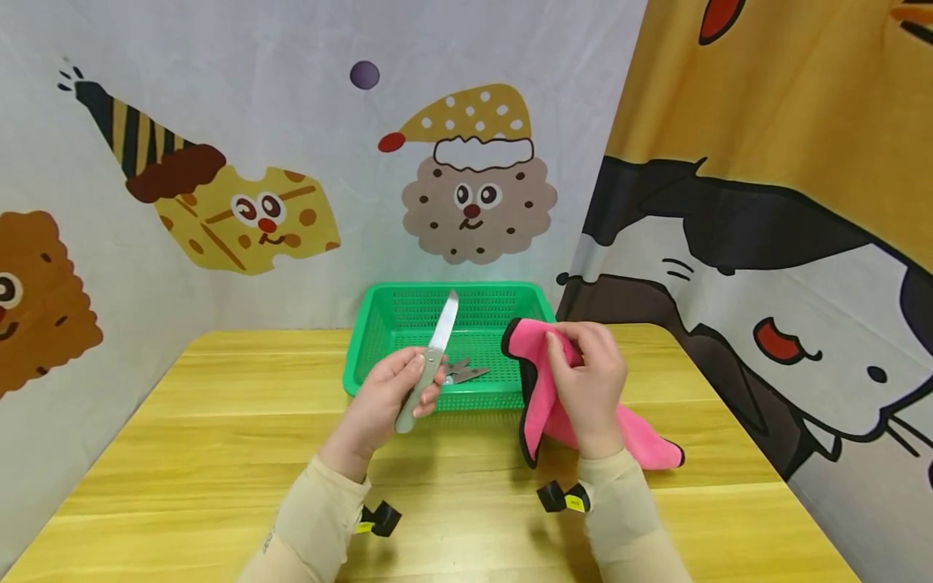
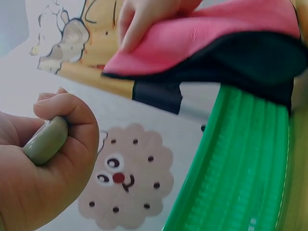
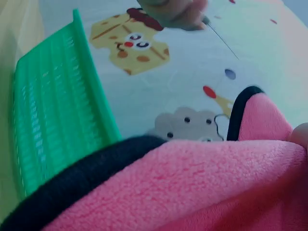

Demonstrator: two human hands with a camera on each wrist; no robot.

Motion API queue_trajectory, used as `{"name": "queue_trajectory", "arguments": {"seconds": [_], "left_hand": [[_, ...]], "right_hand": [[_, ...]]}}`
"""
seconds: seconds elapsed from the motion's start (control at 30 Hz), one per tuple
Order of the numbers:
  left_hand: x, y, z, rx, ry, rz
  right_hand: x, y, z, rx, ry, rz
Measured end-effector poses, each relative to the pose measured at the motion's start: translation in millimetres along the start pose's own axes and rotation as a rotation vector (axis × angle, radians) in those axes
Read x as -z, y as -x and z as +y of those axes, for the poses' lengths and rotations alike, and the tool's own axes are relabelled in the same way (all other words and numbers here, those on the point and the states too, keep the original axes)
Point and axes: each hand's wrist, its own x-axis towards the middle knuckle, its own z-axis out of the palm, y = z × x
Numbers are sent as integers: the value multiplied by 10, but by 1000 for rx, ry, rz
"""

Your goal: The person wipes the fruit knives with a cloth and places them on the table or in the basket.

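Note:
My left hand [image 1: 386, 397] grips a knife by its grey-green handle [image 1: 420, 393], with the bare blade [image 1: 445, 320] pointing up and away over the basket. In the left wrist view the handle's butt end [image 2: 47, 140] pokes out of the curled fingers. My right hand [image 1: 592, 376] pinches a pink cloth [image 1: 543, 389] with black edging between thumb and fingers. The cloth hangs down in folds, and one corner spreads out to the right low over the table. In the right wrist view the cloth [image 3: 192, 183] fills the lower part.
A green plastic basket [image 1: 357, 340] stands at the back of the wooden table [image 1: 240, 429], just beyond both hands. Inside it lie metal blades [image 1: 466, 375], partly hidden by my left hand. Behind hangs a cartoon-printed curtain [image 1: 291, 97].

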Motion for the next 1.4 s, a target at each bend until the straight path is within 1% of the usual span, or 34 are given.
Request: {"name": "queue_trajectory", "arguments": {"seconds": [0.1, 0.17, 0.27, 0.37, 0.47, 0.53, 0.6, 0.7, 0.83, 1.0, 1.1, 1.23, 1.3, 1.4], "left_hand": [[-103, -10, -35, -7, 20, -19], [-162, -18, -70, -3, 15, -16], [-240, -35, -127, 26, -3, 23], [-294, -49, -182, 60, -35, 92], [-324, -61, -233, 85, -55, 146], [-324, -70, -268, 98, -62, 158], [-317, -74, -291, 110, -72, 161], [-299, -75, -305, 120, -93, 154], [-283, -77, -295, 120, -109, 143], [-279, -83, -281, 125, -119, 139], [-280, -89, -289, 131, -148, 132], [-281, -97, -323, 129, -184, 87], [-282, -98, -338, 123, -187, 63], [-283, -94, -339, 121, -192, 48]], "right_hand": [[-73, 4, -94, 31, 27, 15], [-122, 19, -160, 46, 47, 18], [-198, 56, -243, 88, 57, 23], [-283, 108, -297, 193, 26, 21], [-376, 157, -329, 329, -25, -18], [-428, 184, -342, 389, -58, -58], [-466, 202, -346, 417, -79, -91], [-498, 223, -330, 421, -101, -115], [-524, 223, -289, 425, -100, -125], [-533, 190, -246, 420, -70, -108], [-514, 159, -223, 382, -47, -89], [-473, 113, -186, 313, -18, -79], [-450, 97, -162, 281, 1, -76], [-405, 80, -132, 216, 39, -63]]}}
